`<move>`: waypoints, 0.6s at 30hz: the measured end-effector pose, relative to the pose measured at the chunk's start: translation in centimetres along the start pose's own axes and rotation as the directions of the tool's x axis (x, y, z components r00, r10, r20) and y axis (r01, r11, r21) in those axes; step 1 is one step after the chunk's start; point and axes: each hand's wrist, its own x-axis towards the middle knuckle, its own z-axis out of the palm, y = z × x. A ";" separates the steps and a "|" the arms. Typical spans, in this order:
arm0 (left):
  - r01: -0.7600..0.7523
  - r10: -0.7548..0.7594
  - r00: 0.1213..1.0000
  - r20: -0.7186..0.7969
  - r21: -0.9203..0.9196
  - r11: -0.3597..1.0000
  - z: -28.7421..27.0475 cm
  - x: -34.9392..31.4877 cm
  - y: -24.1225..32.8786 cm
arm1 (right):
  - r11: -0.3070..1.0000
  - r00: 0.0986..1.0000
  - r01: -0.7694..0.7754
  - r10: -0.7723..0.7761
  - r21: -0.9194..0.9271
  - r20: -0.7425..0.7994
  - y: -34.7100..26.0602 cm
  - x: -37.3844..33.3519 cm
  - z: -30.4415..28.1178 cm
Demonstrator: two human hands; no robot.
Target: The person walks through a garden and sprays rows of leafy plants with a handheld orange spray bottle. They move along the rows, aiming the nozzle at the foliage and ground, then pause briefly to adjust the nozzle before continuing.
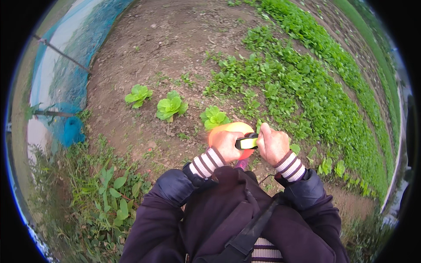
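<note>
My left hand [228, 147] is closed at the black end of a black and yellow-green handle [248, 143]. On its other side my right hand [272, 144] grips the yellow-green end, thumb pointing up. A rounded orange object [237, 127] shows behind and below this handle; it looks like a container, but its exact kind is unclear and my hands cover much of it. A light-green leafy plant [214, 117] grows just beyond the orange object. To its left stand two similar plants, one nearer [171, 106] and one farther left [138, 95].
Dense green crop rows [307, 87] cover the right side. Blue netting [72, 129] and a pole [66, 55] line the left edge. Weeds [116, 193] grow at lower left. Bare soil [171, 39] stretches ahead. A pink shoe [241, 164] shows beneath my hands.
</note>
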 end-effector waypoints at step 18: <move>0.413 -0.615 0.693 -0.376 -0.492 0.766 -10.2 -11.5 -12.0 | 0.817 0.936 -0.274 0.349 0.508 -0.056 16.2 -5.2 3.8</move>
